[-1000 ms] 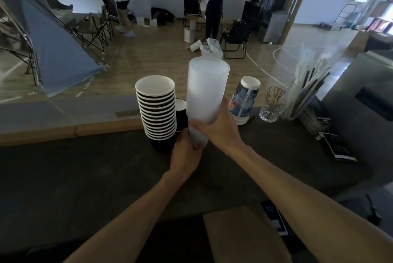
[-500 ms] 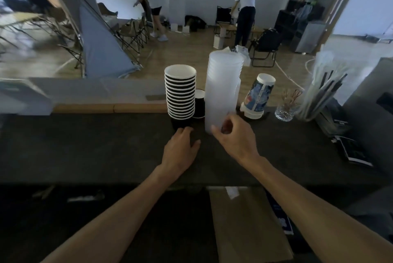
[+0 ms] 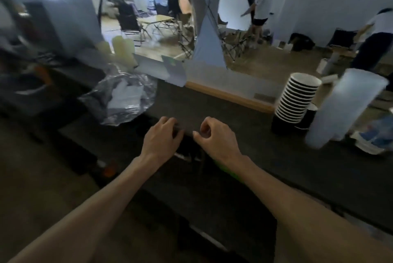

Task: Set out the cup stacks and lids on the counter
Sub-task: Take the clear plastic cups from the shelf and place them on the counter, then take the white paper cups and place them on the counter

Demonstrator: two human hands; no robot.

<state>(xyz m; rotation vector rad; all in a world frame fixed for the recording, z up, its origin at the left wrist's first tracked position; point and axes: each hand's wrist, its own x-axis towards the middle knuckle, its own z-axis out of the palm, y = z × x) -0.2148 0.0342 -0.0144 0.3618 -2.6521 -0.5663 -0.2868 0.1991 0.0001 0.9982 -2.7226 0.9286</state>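
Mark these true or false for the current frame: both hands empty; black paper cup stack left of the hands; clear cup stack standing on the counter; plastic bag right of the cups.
1. Left hand and right hand hold nothing: true.
2. The black paper cup stack is left of the hands: false, it is right.
3. The clear cup stack stands on the counter: true.
4. The plastic bag lies right of the cups: false, far left.

Motion blur smears my view. The tall translucent plastic cup stack [image 3: 348, 107] is streaked, hiding part of the printed paper cup [image 3: 374, 137] behind it; the right edge crops that cup. The crumpled clear plastic bag's [image 3: 121, 96] contents are unreadable.
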